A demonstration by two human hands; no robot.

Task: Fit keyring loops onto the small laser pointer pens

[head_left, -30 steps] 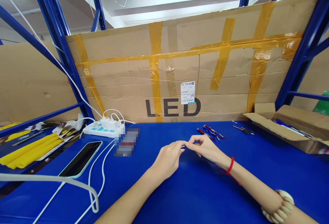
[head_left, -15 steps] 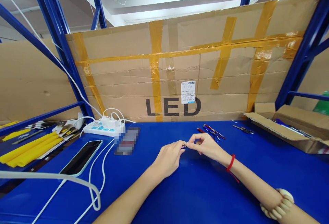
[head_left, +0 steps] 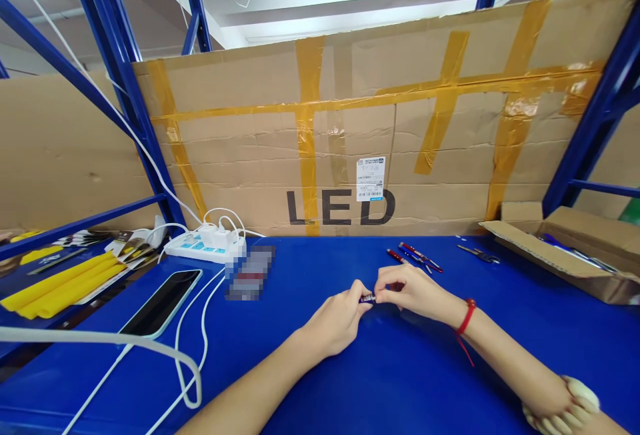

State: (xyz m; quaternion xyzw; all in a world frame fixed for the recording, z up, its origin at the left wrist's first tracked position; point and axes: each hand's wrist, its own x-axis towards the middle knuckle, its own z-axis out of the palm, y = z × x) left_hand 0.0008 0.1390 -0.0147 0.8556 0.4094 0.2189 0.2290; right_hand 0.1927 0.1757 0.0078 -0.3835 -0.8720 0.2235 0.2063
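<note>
My left hand (head_left: 337,322) is closed, with thumb and fingers pinching a small dark piece with a pale, shiny tip (head_left: 367,298); it resembles part of a pen, but most of it is hidden. On the other side, my right hand (head_left: 413,294) pinches the tip between thumb and forefinger. Both hands meet above the blue tabletop (head_left: 395,382). Just beyond the right hand lie several red and blue pens (head_left: 420,256).
To the right are scissors (head_left: 479,254) and an open cardboard box (head_left: 550,254) with pens inside. At left sit a phone (head_left: 161,305), white cables (head_left: 204,328), a power strip (head_left: 200,250) and a pixelated item (head_left: 251,274). A cardboard sheet (head_left: 240,168) stands behind.
Both hands have moved slightly right and nearer to me, still together. More of the small dark piece shows between them. The whole view has shifted a little.
</note>
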